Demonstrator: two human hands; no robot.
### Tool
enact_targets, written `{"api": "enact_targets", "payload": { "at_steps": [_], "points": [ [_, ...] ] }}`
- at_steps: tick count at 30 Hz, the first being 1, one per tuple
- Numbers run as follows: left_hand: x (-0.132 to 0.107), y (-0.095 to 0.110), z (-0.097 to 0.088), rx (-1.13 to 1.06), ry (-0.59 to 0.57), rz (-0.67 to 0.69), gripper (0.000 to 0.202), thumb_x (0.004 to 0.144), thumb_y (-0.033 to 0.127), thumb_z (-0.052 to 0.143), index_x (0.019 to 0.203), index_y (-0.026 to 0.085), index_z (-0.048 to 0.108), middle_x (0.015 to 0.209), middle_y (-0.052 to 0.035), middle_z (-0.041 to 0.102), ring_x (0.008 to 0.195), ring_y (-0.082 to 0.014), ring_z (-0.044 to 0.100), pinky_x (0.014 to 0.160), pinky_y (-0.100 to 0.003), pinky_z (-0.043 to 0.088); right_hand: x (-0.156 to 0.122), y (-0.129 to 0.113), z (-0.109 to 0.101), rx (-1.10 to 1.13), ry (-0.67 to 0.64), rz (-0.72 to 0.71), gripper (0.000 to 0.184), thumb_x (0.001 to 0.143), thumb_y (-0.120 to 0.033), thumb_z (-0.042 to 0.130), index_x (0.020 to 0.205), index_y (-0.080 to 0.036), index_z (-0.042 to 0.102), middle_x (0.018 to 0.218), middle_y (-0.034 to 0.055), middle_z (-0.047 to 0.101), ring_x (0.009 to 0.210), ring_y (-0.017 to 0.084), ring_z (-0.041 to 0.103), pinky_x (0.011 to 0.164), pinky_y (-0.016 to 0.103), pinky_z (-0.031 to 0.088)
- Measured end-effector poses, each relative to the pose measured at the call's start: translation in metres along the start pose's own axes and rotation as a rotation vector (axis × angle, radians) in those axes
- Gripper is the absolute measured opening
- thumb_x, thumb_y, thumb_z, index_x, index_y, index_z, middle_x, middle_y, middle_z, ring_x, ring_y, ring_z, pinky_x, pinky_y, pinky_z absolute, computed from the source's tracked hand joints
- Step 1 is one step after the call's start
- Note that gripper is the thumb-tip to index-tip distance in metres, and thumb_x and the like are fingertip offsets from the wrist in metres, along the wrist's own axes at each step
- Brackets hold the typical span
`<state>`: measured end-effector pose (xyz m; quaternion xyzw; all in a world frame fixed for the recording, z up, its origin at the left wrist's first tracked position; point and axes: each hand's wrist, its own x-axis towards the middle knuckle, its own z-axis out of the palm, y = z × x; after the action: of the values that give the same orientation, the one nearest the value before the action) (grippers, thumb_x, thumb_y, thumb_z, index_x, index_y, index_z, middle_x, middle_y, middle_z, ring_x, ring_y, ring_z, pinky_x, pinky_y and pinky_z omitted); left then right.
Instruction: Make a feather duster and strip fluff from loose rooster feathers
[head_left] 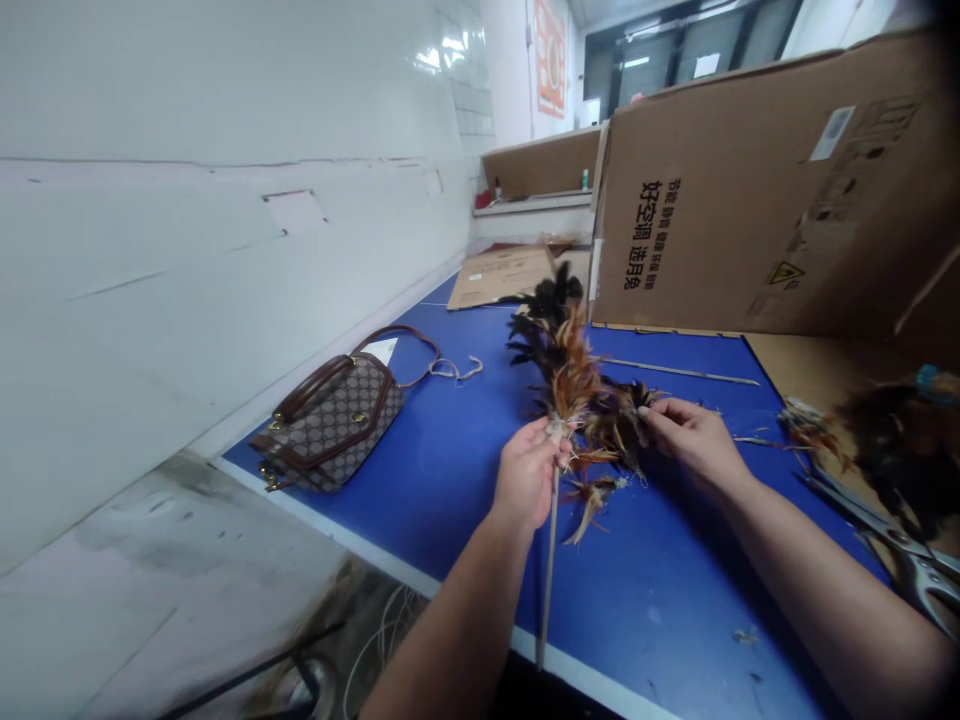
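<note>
- left hand [529, 472]: closed around the stick [550, 560] at the base of its feathers, holding the piece tilted slightly from vertical.
- held piece: feather bundle [568, 370] sits on the upper part of the stick, black at the tip, rust-brown and tan lower down; pale fibres show by the fingers. bare length of stick runs down toward the near edge of the surface [442, 470].
- right hand [694, 440]: thumb and fingertips drawn narrow at the right side of the loose feather pile [616, 425]; cannot tell whether a feather is pinched.
- loose feather pile: mottled brown and dark, on the blue surface between the hands, just right of the held bundle.
- small feather tuft [592, 505]: on the surface, near side of the pile, right of the bare stick.
- thin rod [679, 371]: lies on the far side of the pile, running left to right.
- right side: dark feather heap [896, 450], blurred; silver scissors [892, 535] on its near side, blades toward the far left.
- left side: patterned handbag [337, 425] with brown trim, near the wall [187, 270]; pale string [459, 370] beside its strap.
- far side: flat cardboard [502, 278] on the surface; large cardboard box [720, 200] to the right, printed with dark characters.
</note>
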<state>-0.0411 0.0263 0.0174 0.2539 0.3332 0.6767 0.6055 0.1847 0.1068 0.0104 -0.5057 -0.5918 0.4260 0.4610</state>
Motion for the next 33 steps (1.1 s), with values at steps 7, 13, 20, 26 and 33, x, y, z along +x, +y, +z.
{"api": "enact_targets", "payload": {
  "at_steps": [7, 13, 20, 26, 33],
  "points": [
    [-0.008, -0.021, 0.006, 0.030, 0.024, -0.155, 0.040, 0.066, 0.019, 0.084, 0.099, 0.013, 0.061, 0.085, -0.0076, 0.069, 0.061, -0.0086, 0.055, 0.051, -0.019, 0.030, -0.031, -0.045, 0.020, 0.327, -0.304, 0.037, 0.039, 0.085, -0.055, 0.077, 0.080, -0.019, 0.062, 0.067, 0.0016, 0.065, 0.044, 0.009, 0.043, 0.044, 0.025, 0.037],
    [-0.022, -0.024, 0.016, 0.064, -0.068, -0.190, 0.039, 0.070, 0.021, 0.079, 0.105, 0.017, 0.061, 0.086, -0.0014, 0.064, 0.049, -0.0051, 0.050, 0.040, -0.018, 0.018, -0.046, -0.047, 0.043, 0.209, -0.394, 0.038, 0.043, 0.083, -0.058, 0.077, 0.076, -0.019, 0.061, 0.073, 0.0028, 0.072, 0.043, 0.007, 0.047, 0.043, 0.022, 0.035],
    [-0.028, -0.022, 0.008, 0.057, -0.059, -0.159, 0.038, 0.082, 0.038, 0.078, 0.108, 0.016, 0.063, 0.089, -0.0025, 0.061, 0.052, -0.0036, 0.047, 0.043, -0.017, 0.020, -0.050, -0.041, 0.051, 0.115, -0.279, 0.010, 0.045, 0.082, -0.063, 0.075, 0.080, -0.020, 0.060, 0.071, 0.0036, 0.073, 0.042, 0.008, 0.045, 0.040, 0.022, 0.033],
    [-0.031, -0.022, 0.007, 0.084, -0.074, -0.108, 0.036, 0.077, 0.038, 0.085, 0.095, 0.013, 0.066, 0.088, -0.0035, 0.062, 0.055, -0.0026, 0.043, 0.045, -0.017, 0.023, -0.053, -0.042, 0.054, 0.007, -0.230, -0.068, 0.044, 0.085, -0.062, 0.071, 0.076, -0.020, 0.061, 0.069, 0.0041, 0.071, 0.046, 0.011, 0.049, 0.043, 0.024, 0.038],
    [-0.029, -0.032, 0.003, 0.182, -0.058, -0.101, 0.035, 0.080, 0.042, 0.082, 0.096, 0.015, 0.067, 0.082, -0.0038, 0.064, 0.052, -0.0037, 0.042, 0.045, -0.018, 0.025, -0.052, -0.035, 0.057, 0.025, -0.204, -0.052, 0.045, 0.084, -0.064, 0.072, 0.078, -0.021, 0.061, 0.067, 0.0038, 0.071, 0.047, 0.012, 0.051, 0.044, 0.025, 0.040]
  ]
}}
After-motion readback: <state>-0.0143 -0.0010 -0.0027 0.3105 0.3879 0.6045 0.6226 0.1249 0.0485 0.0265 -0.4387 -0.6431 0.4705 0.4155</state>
